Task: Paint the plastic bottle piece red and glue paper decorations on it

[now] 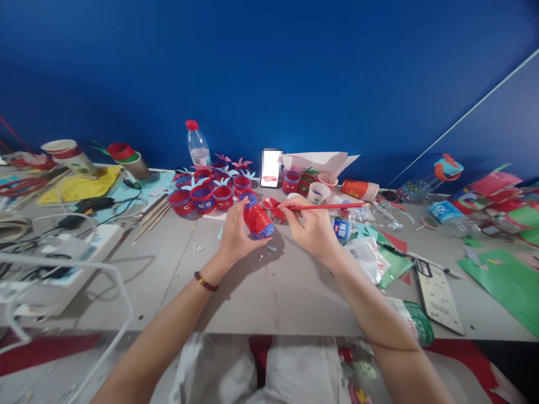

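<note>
My left hand (234,233) is closed around a small red-and-blue painted plastic bottle piece (256,217), which is tilted above the table. A thin paintbrush with a red handle (337,206) is pinched in my right hand (314,231), its handle pointing right. The brush end is by a small jar of red paint (278,215); I cannot tell whether the tip touches the paint. Left of the bottle piece stand several red-and-blue painted cups (203,199) with googly eyes, some topped by paper leaves.
A phone (270,168) leans against the blue wall. Behind the painted cups is a clear bottle (197,146). At left lie wooden sticks (152,217), a glue gun (90,205) and a white power strip (76,275). A white paper cup (319,193) and another phone (438,297) are at right.
</note>
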Tool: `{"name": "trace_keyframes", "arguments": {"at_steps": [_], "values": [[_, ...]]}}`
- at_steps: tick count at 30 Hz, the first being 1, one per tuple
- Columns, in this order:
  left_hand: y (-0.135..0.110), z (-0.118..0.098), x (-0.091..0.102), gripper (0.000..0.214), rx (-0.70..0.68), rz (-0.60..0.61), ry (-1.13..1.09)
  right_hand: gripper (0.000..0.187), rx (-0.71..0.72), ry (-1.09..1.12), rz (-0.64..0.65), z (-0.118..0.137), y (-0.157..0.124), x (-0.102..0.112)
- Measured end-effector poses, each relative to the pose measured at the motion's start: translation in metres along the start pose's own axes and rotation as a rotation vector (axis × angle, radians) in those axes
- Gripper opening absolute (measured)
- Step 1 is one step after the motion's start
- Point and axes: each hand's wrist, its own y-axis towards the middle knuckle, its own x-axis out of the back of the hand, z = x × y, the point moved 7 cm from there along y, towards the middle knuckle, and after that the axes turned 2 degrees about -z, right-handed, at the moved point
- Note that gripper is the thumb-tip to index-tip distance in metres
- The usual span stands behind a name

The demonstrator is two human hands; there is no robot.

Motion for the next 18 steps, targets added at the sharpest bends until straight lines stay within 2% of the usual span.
{"name": "trace_keyframes", "arguments": {"at_steps": [4, 10, 15, 18], "values": [[-0.001, 0.000, -0.003, 0.112, -0.024, 0.031, -0.003, 0.015, 0.007, -0.029, 0.078, 0.008, -0.006, -0.014], [-0.002, 0.001, -0.004, 0.110, -0.004, 0.048, 0.001, 0.016, 0.012, -0.025, 0.126, 0.024, -0.013, -0.019], [-0.002, 0.001, -0.004, 0.112, 0.005, 0.036, 0.001, 0.014, 0.015, 0.093, 0.115, 0.029, -0.013, -0.018], [-0.001, -0.002, -0.002, 0.114, -0.037, 0.013, -0.004, 0.013, 0.015, 0.133, 0.069, 0.024, -0.011, -0.017]]}}
